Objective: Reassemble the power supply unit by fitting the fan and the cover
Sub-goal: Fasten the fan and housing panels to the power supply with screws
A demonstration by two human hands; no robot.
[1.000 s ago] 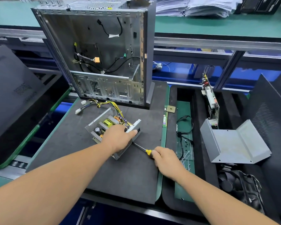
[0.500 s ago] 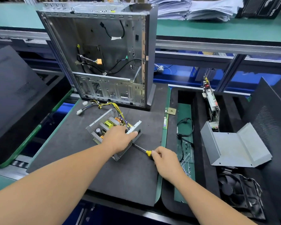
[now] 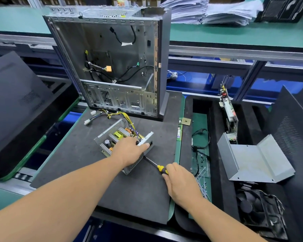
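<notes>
Our right hand (image 3: 180, 180) has its fingers curled round the yellow-and-black handle of the slim steel-shafted screwdriver (image 3: 157, 166), which lies almost flat, its shaft running up and left until the tip meets the lower near corner of the open grey metal power supply unit (image 3: 120, 139). We judge we hold it low so the blade comes in square to a side screw; the screw itself is too small to make out.

Our left hand (image 3: 129, 151) lies over the near end of the unit, thumb stretched along its pale end plate and the other fingers bent down over the top edge, out of sight. We read this as bracing: a light box on a mat would slide away from the tool's push otherwise.

The unit sits on the dark grey foam work mat (image 3: 87, 154), its circuit board bare to view, its bundle of yellow and black wires (image 3: 112, 115) trailing back toward the upright, stripped silver computer case (image 3: 112, 67) behind it.

The parts still to be fitted lie well apart on our right, in the black foam tray (image 3: 217, 154): the folded grey sheet-metal cover (image 3: 252, 159) resting open side up, and nearer us the black square fan (image 3: 259, 208). Neither is on the unit, so we judge the task is at an early stage.
</notes>
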